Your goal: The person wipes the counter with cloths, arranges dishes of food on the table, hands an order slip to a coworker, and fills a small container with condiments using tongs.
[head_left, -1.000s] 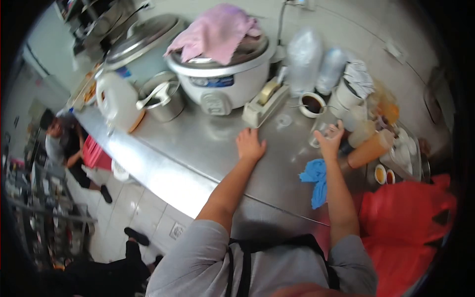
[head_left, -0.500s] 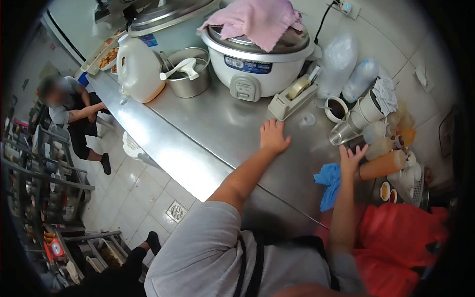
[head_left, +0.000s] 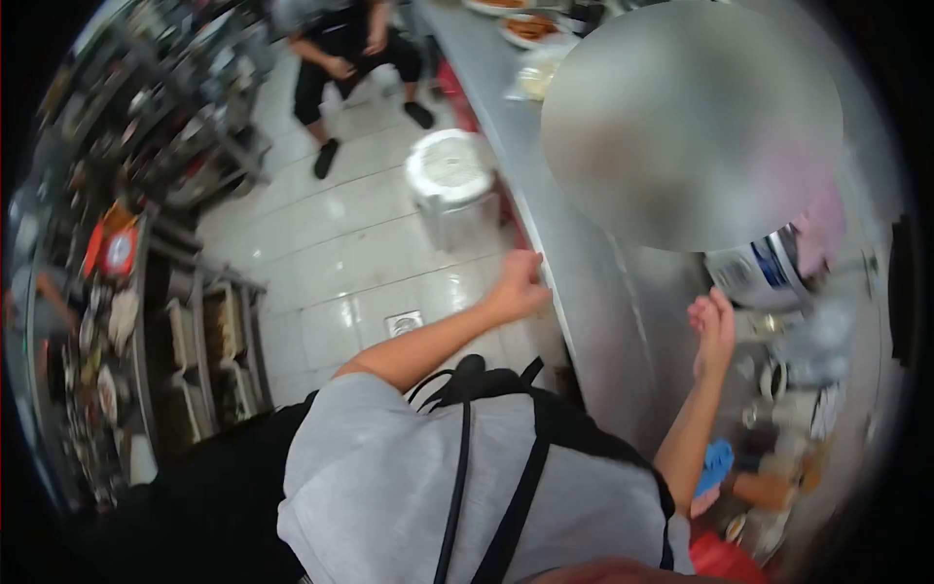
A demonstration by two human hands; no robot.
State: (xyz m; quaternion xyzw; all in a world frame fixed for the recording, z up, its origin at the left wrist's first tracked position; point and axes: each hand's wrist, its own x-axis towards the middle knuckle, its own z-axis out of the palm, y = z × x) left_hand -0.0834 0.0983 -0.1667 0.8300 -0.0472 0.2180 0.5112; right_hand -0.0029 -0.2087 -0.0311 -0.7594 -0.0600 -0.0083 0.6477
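My left hand hangs at the near edge of the steel counter, fingers curled in, with nothing visible in it. Whether it touches the edge I cannot tell. Over the counter, my right hand is raised with fingers loosely bent and partly apart, holding nothing I can see. Close beyond it is the white rice cooker with a pink cloth, both partly hidden by a large blurred patch. A blue cloth lies beside my right forearm.
A white stool stands on the tiled floor by the counter. Another person sits farther back. Metal shelving lines the left side. Plates of food and a clear bag are at the counter's far end. An orange bottle lies at right.
The view has swung left, showing more floor and shelving. My left hand has left the tape dispenser area for the counter edge and curled. My right hand has moved away from the bottles.
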